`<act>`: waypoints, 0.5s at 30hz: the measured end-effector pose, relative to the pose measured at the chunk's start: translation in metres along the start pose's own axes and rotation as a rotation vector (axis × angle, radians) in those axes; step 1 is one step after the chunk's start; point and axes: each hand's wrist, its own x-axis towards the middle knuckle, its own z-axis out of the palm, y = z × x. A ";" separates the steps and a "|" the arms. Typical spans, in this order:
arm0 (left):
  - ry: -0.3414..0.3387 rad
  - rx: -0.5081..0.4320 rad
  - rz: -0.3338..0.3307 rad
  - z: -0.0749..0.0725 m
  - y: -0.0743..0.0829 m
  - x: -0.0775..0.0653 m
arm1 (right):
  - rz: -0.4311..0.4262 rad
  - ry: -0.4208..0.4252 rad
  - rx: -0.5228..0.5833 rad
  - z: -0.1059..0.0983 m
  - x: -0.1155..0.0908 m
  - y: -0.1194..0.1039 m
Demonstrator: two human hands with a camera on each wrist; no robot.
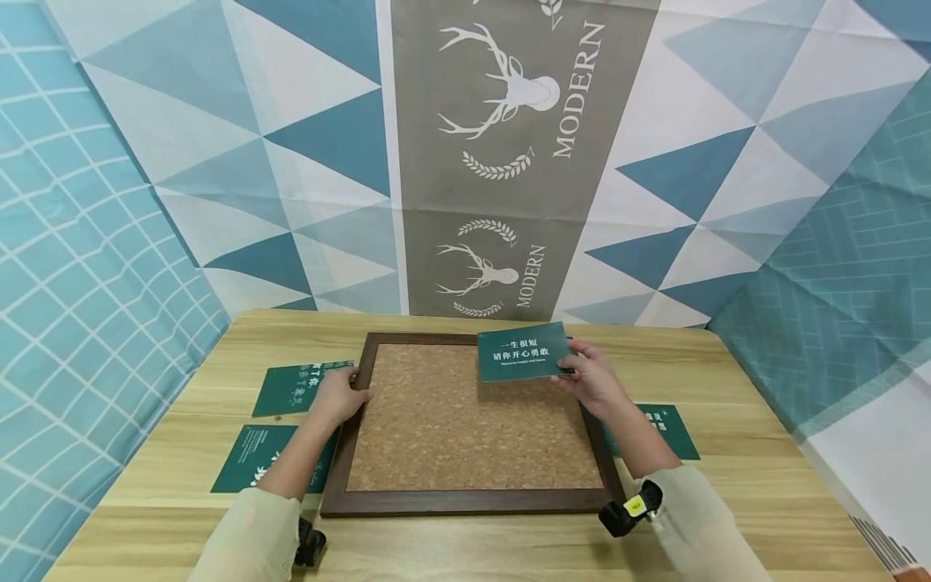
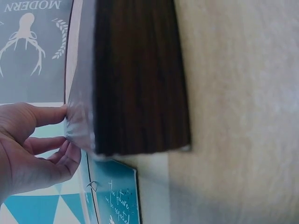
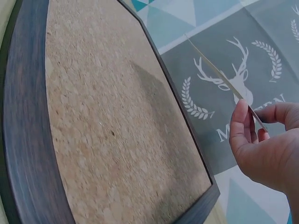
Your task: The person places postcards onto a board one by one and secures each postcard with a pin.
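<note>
A cork board (image 1: 473,428) with a dark brown wooden frame lies flat on the table. My left hand (image 1: 337,398) grips the left border of its frame (image 2: 140,79), thumb and fingers at the edge. My right hand (image 1: 592,380) pinches a dark green card (image 1: 512,356) with white lettering by its right end. This card is held above the upper right of the cork, and in the right wrist view it appears edge-on as a thin card (image 3: 215,70). Its shadow falls on the cork (image 3: 107,112).
Left of the board lie two green printed cards, an upper card (image 1: 276,394) and a lower card (image 1: 240,465) partly behind the left forearm. Another green card (image 1: 680,432) lies to the right, partly under the right forearm. A patterned cloth (image 1: 480,202) hangs behind the wooden table (image 1: 465,550).
</note>
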 end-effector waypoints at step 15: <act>-0.002 -0.006 -0.006 0.000 0.000 0.000 | 0.018 0.004 0.008 0.020 0.002 0.010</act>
